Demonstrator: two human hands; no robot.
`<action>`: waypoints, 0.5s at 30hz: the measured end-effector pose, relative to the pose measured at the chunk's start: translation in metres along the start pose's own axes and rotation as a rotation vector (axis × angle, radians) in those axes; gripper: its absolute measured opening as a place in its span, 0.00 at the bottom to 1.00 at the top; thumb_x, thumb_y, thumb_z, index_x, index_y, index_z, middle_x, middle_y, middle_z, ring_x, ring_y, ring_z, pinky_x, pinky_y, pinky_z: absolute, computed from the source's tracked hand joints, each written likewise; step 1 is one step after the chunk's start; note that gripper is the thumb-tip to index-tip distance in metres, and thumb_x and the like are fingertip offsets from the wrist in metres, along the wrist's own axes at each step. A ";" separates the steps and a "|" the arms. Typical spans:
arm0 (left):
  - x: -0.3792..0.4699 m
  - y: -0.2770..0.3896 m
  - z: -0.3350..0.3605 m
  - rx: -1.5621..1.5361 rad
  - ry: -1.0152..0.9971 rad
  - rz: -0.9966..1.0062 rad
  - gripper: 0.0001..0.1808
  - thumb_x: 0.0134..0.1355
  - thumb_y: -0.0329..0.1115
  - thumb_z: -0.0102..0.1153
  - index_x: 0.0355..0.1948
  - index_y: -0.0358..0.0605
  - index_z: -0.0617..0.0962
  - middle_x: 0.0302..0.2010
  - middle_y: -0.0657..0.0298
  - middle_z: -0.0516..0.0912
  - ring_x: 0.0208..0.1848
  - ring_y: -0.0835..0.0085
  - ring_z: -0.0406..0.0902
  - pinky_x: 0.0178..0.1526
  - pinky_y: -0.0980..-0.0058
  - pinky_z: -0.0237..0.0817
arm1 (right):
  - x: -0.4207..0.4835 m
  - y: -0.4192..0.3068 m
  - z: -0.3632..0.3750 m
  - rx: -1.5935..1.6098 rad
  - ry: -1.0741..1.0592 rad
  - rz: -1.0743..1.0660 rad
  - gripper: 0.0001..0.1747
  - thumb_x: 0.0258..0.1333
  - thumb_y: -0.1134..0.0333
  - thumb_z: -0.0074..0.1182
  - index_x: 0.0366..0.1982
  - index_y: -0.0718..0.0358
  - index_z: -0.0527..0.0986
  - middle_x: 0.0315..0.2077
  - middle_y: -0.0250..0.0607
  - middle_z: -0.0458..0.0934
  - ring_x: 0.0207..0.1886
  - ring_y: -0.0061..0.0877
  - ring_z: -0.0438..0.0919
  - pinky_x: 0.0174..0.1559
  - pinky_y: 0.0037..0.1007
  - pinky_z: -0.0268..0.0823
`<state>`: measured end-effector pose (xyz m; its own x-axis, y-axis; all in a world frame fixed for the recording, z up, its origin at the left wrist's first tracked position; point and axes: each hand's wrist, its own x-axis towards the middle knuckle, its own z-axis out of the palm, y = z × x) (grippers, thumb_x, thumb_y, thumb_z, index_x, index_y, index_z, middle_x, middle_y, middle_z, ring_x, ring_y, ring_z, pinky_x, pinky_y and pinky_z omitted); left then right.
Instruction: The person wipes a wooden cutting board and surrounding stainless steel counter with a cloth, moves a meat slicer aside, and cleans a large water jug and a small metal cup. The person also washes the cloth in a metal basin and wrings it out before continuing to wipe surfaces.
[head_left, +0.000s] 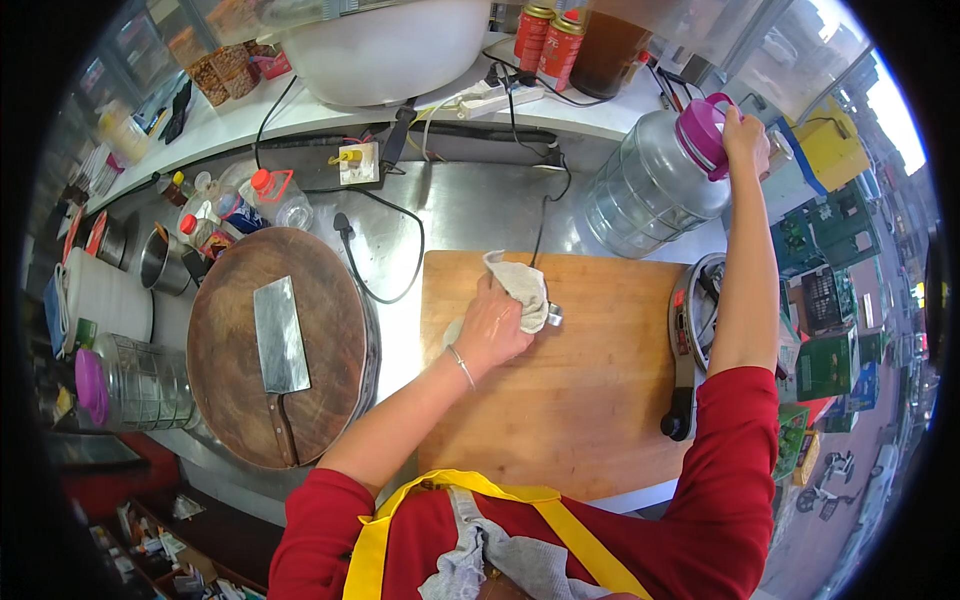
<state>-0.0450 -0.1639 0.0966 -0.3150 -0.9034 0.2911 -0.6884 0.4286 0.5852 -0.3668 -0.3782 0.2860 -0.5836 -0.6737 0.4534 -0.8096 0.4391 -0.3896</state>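
My left hand (491, 322) grips a crumpled pale cloth (519, 289) over the wooden board (592, 405). A small shiny metal piece (555, 315) pokes out beside the cloth; the rest of it is hidden, and I cannot tell what it is. Out to the right, my right hand (745, 142) is at the purple lid (703, 136) of a large clear ribbed jar (637, 187), with its fingers around the lid's handle. The jar stands behind the board's far right corner.
Left of the board, a cleaver (282, 337) lies on a round wooden chopping block (217, 360). A round electric appliance (686, 330) sits at the board's right edge. A black plug cable (420, 240) loops across the steel counter. Plastic bottles (281, 202) stand behind the block.
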 end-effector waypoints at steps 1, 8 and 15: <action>0.002 -0.003 0.003 -0.005 -0.005 0.048 0.21 0.47 0.36 0.60 0.45 0.44 0.77 0.52 0.46 0.70 0.54 0.45 0.64 0.47 0.57 0.68 | 0.002 -0.002 0.004 -0.022 -0.005 -0.031 0.27 0.55 0.46 0.42 0.41 0.60 0.78 0.43 0.53 0.78 0.49 0.48 0.75 0.49 0.44 0.66; 0.022 0.006 0.003 -0.021 -0.180 0.038 0.25 0.48 0.38 0.59 0.48 0.39 0.75 0.54 0.44 0.69 0.56 0.44 0.64 0.54 0.59 0.64 | -0.001 0.006 0.017 0.031 0.181 -0.230 0.21 0.54 0.56 0.47 0.43 0.65 0.74 0.41 0.53 0.76 0.46 0.47 0.75 0.49 0.43 0.66; 0.049 -0.020 0.014 -0.334 -0.170 -0.110 0.29 0.37 0.33 0.65 0.45 0.39 0.75 0.49 0.50 0.74 0.52 0.56 0.71 0.53 0.69 0.65 | -0.196 0.055 0.021 0.616 -0.118 -0.465 0.19 0.42 0.77 0.52 0.42 0.65 0.73 0.39 0.43 0.74 0.42 0.32 0.73 0.48 0.30 0.64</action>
<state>-0.0553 -0.2173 0.0886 -0.3745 -0.9219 0.0993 -0.4822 0.2851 0.8284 -0.2954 -0.2345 0.1587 -0.1542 -0.7816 0.6045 -0.7679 -0.2902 -0.5710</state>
